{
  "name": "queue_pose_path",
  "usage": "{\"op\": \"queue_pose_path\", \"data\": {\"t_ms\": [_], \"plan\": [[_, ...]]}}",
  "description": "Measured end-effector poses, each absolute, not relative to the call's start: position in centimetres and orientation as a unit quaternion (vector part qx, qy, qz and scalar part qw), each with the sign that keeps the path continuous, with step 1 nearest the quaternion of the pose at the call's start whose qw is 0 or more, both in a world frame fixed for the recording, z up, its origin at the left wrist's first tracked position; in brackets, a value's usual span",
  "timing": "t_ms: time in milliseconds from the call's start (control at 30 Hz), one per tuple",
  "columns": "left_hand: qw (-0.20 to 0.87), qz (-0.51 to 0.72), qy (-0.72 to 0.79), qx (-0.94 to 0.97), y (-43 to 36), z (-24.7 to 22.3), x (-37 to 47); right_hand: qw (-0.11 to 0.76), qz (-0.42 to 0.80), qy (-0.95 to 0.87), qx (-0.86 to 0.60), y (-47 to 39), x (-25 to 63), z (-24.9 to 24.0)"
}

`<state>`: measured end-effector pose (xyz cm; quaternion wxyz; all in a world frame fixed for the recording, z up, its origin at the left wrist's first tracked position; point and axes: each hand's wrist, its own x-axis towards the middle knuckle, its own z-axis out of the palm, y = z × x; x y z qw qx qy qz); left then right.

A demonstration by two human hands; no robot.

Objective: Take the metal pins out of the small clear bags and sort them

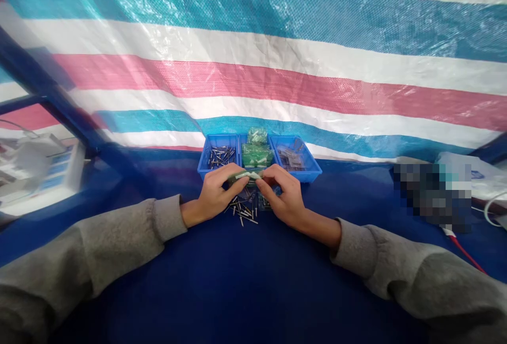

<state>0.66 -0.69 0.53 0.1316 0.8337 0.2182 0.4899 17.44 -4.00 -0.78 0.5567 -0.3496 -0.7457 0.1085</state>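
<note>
Between my two hands is a small green and white packet (249, 175), pinched at both ends. My left hand (217, 190) grips its left end with thumb and fingers. At the other end, my right hand (285, 196) holds it the same way. Loose metal rivet-like pieces (244, 211) lie on the blue table just below the packet. Behind the hands stand a left blue bin (202, 162) with similar metal pieces, a middle bin with green packets (256, 155), and a right blue bin (312, 170) with small clear bags (291, 159).
A striped plastic sheet (253, 77) hangs behind the blue table (237, 280). To the right lie a pixelated dark object (431, 193), a red cable (467, 254) and a clear plastic bag (483, 175). A white box-like object (47, 175) is at the left.
</note>
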Motion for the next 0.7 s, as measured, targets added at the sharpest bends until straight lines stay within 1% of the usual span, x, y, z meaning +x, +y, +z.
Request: {"op": "queue_pose_path", "data": {"t_ms": [700], "plan": [[0.135,0.475,0.26,0.83,-0.52,-0.07,0.44,0.565,0.109,-0.737,-0.354,-3.91,17.51,-0.77]]}}
